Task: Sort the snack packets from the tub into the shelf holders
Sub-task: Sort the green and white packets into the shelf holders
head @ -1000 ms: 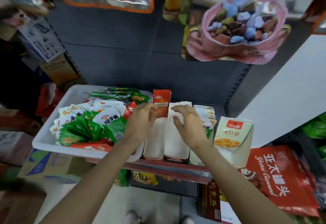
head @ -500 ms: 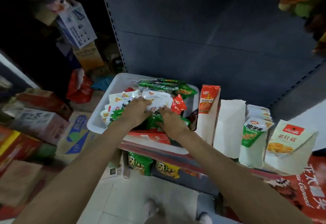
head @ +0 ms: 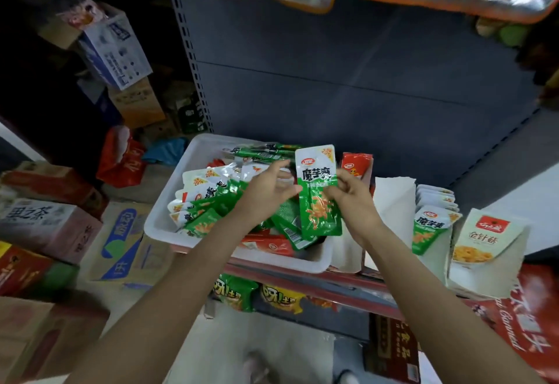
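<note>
Right hand [head: 351, 199] holds a green packet [head: 319, 193] upright above the white tub [head: 169, 220].

A second ago both hands were over at the white holders on the shelf. Then they went left and dug down into the pile in the white tub [head: 193, 156]. Now the right hand [head: 352, 199] has lifted a green and white packet [head: 317, 190] up out of the pile and pinches its right edge, so the packet stands up above the tub. The left hand [head: 267, 191] has come up too and touches the packet's left edge with its fingers.
</note>
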### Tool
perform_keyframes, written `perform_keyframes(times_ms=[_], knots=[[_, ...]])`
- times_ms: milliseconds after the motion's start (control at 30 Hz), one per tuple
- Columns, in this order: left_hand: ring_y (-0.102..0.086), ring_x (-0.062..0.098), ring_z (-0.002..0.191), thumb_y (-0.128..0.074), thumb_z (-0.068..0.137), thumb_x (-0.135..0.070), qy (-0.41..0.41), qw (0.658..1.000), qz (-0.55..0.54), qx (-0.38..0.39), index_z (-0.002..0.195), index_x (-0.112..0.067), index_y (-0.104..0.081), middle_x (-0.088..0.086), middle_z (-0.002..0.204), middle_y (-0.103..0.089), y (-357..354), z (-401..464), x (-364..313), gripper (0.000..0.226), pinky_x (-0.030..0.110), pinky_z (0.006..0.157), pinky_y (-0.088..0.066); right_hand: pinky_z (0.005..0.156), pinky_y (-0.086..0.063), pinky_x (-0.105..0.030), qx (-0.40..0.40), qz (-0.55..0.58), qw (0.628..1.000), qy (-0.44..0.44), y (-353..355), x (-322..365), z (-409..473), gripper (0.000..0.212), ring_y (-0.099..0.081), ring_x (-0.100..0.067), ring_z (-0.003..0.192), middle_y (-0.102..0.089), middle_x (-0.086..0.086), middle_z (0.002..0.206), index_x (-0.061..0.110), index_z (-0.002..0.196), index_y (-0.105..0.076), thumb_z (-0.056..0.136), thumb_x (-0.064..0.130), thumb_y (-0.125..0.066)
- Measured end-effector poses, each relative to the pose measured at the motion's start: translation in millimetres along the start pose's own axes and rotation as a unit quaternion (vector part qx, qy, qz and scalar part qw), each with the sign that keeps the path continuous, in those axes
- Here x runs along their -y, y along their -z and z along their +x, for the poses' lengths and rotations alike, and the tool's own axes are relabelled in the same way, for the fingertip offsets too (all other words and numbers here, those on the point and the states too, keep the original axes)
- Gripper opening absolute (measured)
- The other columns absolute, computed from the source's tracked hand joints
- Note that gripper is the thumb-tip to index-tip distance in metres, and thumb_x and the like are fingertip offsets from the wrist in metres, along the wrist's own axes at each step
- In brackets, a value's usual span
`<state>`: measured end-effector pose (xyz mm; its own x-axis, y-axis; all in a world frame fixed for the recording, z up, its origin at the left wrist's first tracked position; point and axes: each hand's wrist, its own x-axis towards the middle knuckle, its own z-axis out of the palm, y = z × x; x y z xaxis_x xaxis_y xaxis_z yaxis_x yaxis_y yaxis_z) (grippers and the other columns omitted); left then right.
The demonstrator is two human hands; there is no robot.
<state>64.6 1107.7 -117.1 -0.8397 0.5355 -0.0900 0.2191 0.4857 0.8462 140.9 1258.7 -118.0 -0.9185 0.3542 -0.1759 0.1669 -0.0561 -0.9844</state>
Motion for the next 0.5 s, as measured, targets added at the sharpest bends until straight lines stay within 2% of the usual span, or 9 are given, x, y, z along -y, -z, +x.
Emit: perform_keyframes(times_ms=[67, 167, 233, 300, 367, 433, 500], knots=[[-0.060, 0.013, 0.087, -0.064, 0.088, -0.022, -0.009, 0.999, -0.033, 0.008, 0.136, -0.018, -0.041, 0.000, 0.107, -0.059, -17, 2, -14, 0.053, 0.025, 0.080, -0.046, 0.066, -0.052, -0.023, 0.003, 0.036, 0.999, 0.010, 16, 2, -7, 0.037, -0.065, -0.006, 0.072, -0.069, 0.002, 0.089, 0.016, 0.104, -0.056, 0.085, -0.015, -0.048], [-0.063, 0.017, 0.073, -0.062, 0.088, -0.010, -0.022, 0.994, -0.102, 0.017, 0.122, -0.014, -0.048, 0.002, 0.086, -0.061, -44, 7, -38, 0.037, 0.029, 0.072, -0.056, 0.061, -0.052, -0.021, -0.016, -0.018, 0.998, 0.056, 48, 7, -18, 0.055, -0.063, -0.004, 0.074, -0.068, 0.004, 0.092, 0.027, 0.110, -0.049, 0.081, -0.020, -0.050], [-0.061, 0.014, 0.063, -0.060, 0.089, -0.006, -0.028, 0.993, -0.114, 0.030, 0.110, -0.015, -0.047, 0.002, 0.080, -0.060, -65, 11, -57, 0.027, 0.027, 0.064, -0.056, 0.058, -0.051, -0.022, -0.048, -0.085, 0.990, 0.098, 73, 9, -25, 0.070, -0.059, -0.003, 0.078, -0.062, 0.013, 0.100, 0.032, 0.126, -0.039, 0.079, -0.018, -0.054], [-0.058, 0.014, 0.057, -0.060, 0.088, -0.003, -0.037, 0.991, -0.120, 0.048, 0.106, -0.017, -0.043, 0.000, 0.076, -0.059, -90, 15, -76, 0.028, 0.032, 0.061, -0.056, 0.057, -0.046, -0.021, -0.093, -0.168, 0.972, 0.139, 100, 11, -33, 0.080, -0.052, 0.006, 0.075, -0.049, 0.026, 0.108, 0.033, 0.138, -0.030, 0.079, -0.014, -0.058], [-0.058, 0.015, 0.054, -0.063, 0.086, -0.002, -0.054, 0.991, -0.110, 0.055, 0.111, -0.017, -0.042, -0.003, 0.076, -0.057, -116, 20, -93, 0.035, 0.036, 0.056, -0.056, 0.058, -0.044, -0.022, -0.133, -0.217, 0.955, 0.155, 126, 13, -39, 0.080, -0.050, 0.008, 0.068, -0.047, 0.028, 0.104, 0.033, 0.141, -0.029, 0.079, -0.010, -0.058], [-0.059, 0.013, 0.054, -0.065, 0.085, -0.003, -0.080, 0.993, -0.075, 0.052, 0.123, -0.020, -0.041, -0.007, 0.081, -0.056, -140, 26, -108, 0.048, 0.028, 0.049, -0.053, 0.068, -0.047, -0.025, -0.151, -0.241, 0.944, 0.170, 149, 16, -44, 0.077, -0.053, 0.004, 0.077, -0.052, 0.022, 0.106, 0.030, 0.139, -0.033, 0.078, -0.009, -0.058], [-0.063, 0.014, 0.059, -0.067, 0.083, -0.005, -0.113, 0.992, -0.028, 0.040, 0.135, -0.028, -0.036, -0.006, 0.087, -0.058, -159, 32, -120, 0.065, 0.027, 0.053, -0.053, 0.077, -0.046, -0.029, -0.162, -0.276, 0.931, 0.176, 172, 14, -45, 0.067, -0.054, -0.007, 0.090, -0.055, 0.009, 0.114, 0.023, 0.132, -0.039, 0.077, -0.006, -0.061]])
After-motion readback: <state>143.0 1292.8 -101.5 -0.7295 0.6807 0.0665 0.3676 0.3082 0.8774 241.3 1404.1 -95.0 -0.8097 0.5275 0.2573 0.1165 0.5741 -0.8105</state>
